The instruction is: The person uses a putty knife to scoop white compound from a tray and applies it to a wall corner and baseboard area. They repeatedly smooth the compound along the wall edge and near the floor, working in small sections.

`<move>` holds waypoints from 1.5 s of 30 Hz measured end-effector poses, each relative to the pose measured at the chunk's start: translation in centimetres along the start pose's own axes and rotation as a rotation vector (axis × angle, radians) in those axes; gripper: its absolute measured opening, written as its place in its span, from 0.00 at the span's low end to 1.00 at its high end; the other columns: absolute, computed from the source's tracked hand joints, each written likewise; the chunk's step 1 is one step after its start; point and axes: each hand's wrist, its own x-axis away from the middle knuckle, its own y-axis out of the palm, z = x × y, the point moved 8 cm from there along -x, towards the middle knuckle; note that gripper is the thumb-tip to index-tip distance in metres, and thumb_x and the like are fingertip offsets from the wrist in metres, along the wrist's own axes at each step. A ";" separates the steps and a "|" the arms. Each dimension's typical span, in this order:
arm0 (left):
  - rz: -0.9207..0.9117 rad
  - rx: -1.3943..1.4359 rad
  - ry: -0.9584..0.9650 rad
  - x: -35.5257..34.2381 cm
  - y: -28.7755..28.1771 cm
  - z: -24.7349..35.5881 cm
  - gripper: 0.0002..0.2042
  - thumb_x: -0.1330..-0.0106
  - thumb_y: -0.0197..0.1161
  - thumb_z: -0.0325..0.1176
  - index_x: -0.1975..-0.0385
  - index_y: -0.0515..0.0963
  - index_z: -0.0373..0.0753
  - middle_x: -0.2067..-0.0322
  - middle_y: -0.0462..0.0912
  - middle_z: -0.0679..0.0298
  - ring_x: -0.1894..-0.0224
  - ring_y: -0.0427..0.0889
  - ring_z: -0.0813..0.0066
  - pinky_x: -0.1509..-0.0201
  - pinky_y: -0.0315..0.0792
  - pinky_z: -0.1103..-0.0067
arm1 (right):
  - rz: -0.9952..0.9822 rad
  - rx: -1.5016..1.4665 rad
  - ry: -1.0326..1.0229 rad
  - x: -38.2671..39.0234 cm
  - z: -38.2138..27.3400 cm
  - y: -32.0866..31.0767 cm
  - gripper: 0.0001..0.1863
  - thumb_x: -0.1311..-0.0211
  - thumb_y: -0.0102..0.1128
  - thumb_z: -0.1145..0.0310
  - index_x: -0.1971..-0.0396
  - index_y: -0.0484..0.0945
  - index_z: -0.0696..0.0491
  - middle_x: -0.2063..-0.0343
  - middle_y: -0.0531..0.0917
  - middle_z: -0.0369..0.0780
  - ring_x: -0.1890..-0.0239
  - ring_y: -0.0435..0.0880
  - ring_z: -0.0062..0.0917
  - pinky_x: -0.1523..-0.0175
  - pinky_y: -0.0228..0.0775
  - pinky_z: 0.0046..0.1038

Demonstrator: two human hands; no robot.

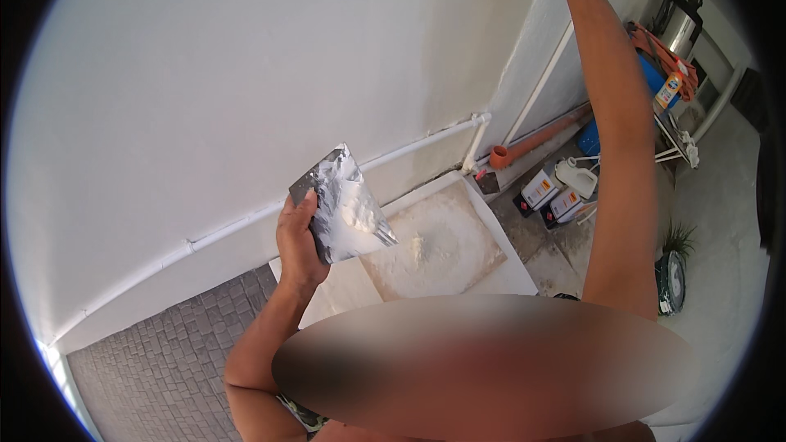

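My left hand (pixel 300 239) grips the edge of a flat metal plate (pixel 304 188), its thumb lying over the near side. White plaster-like paste (pixel 358 206) is smeared over the plate, with a thicker lump near one corner. The plate is tilted in front of a pale wall (pixel 270 57). My right arm (pixel 616 139) stretches far up and passes out of the top of the picture at the wrist. The right hand and anything it may hold are out of sight.
Below the plate lies a pale board (pixel 458 233) with white residue. A white pipe (pixel 409 149) runs along the wall's foot. To the right are an orange pipe (pixel 540 135), metal cans (pixel 539 188), a white jug (pixel 576 178), a spray bottle (pixel 670 90) and a potted plant (pixel 673 274).
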 end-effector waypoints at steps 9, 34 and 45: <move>-0.023 0.025 -0.010 0.7 0.0 0.9 0.14 0.22 0.50 0.32 0.43 0.72 0.33 0.51 0.82 0.61 0.53 0.84 0.74 0.46 0.80 0.74 | -0.223 0.077 0.005 9.0 -6.2 1.5 0.24 0.31 0.49 0.76 0.38 0.79 0.46 0.41 0.81 0.42 0.41 0.77 0.46 0.41 0.73 0.45; -0.032 0.070 0.062 1.4 0.0 1.3 0.14 0.22 0.52 0.33 0.42 0.72 0.35 0.51 0.82 0.64 0.52 0.83 0.76 0.46 0.80 0.75 | -0.509 -0.137 -0.102 23.0 6.2 -0.5 0.34 0.40 0.56 0.83 0.34 0.76 0.40 0.38 0.79 0.39 0.39 0.77 0.40 0.36 0.71 0.41; 0.010 0.079 0.083 0.7 -0.2 0.7 0.15 0.22 0.52 0.33 0.41 0.71 0.36 0.49 0.81 0.64 0.49 0.82 0.76 0.43 0.78 0.74 | -0.162 -0.104 0.128 -1.9 8.2 2.6 0.26 0.31 0.44 0.79 0.35 0.75 0.50 0.39 0.78 0.51 0.37 0.76 0.48 0.33 0.70 0.42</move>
